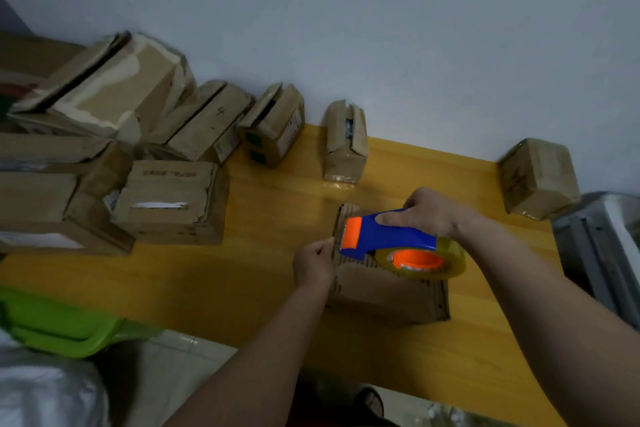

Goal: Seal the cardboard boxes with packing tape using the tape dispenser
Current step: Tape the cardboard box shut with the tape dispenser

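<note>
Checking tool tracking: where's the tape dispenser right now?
Head view, right of centre: the tape dispenser is gripped by the right hand over the cardboard box on the yellow table.

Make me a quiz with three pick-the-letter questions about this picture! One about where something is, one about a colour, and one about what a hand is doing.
1. Where is the tape dispenser?
A. Over the cardboard box nearest the person
B. On the floor
C. On the green bin

2. What colour is the dispenser's handle?
A. Red
B. Blue
C. White

3. What is the right hand doing?
A. Hanging idle
B. Lying flat on the table
C. Gripping the dispenser

Answers:
1. A, the dispenser sits just above that box's top, at its left end.
2. B, the body is blue with orange at the cutter end and hub.
3. C, its fingers curl round the blue handle, while the left hand pinches at the box's left edge by the cutter.
</note>
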`<action>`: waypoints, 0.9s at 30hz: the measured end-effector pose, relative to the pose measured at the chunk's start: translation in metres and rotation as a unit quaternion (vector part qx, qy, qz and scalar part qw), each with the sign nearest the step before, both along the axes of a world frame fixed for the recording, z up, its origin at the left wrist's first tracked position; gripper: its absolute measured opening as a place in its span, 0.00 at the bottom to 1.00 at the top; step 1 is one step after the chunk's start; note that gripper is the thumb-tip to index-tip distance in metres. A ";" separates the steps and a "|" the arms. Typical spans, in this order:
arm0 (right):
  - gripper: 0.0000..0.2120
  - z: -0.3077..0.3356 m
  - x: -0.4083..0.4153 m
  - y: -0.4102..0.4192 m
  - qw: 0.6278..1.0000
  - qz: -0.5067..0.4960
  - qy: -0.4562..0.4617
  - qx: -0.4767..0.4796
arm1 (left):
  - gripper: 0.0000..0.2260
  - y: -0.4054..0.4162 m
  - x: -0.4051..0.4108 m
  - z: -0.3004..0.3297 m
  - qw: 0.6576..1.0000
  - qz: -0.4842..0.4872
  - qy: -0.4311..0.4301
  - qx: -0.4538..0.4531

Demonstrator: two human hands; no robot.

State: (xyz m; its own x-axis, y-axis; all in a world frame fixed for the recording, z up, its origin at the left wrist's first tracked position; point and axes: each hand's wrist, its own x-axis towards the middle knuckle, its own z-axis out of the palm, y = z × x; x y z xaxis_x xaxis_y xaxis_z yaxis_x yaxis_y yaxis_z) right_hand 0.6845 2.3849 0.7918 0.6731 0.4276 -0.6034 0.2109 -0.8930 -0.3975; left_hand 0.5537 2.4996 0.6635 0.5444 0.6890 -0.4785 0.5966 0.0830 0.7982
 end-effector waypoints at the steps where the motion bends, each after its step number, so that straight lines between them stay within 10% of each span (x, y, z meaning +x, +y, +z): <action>1: 0.28 0.000 0.000 0.000 1.000 -0.001 0.002 -0.001 | 0.12 0.000 0.001 -0.003 1.000 -0.011 0.006 0.002; 5: 0.28 0.000 0.001 0.001 1.000 0.000 0.003 -0.008 | 0.26 0.007 -0.005 -0.012 0.989 -0.048 0.141 0.013; 10: 0.29 0.001 0.001 0.002 1.000 -0.001 0.003 -0.014 | 0.22 -0.016 -0.043 -0.005 0.973 -0.156 -0.146 0.083; 20: 0.31 0.005 0.002 -0.009 0.999 -0.025 0.022 0.028 | 0.27 -0.002 -0.046 -0.019 0.910 -0.350 -0.139 0.174; 27: 0.25 0.006 0.003 -0.015 0.998 -0.031 0.033 0.045 | 0.32 0.002 -0.038 0.001 0.803 -0.440 0.070 0.395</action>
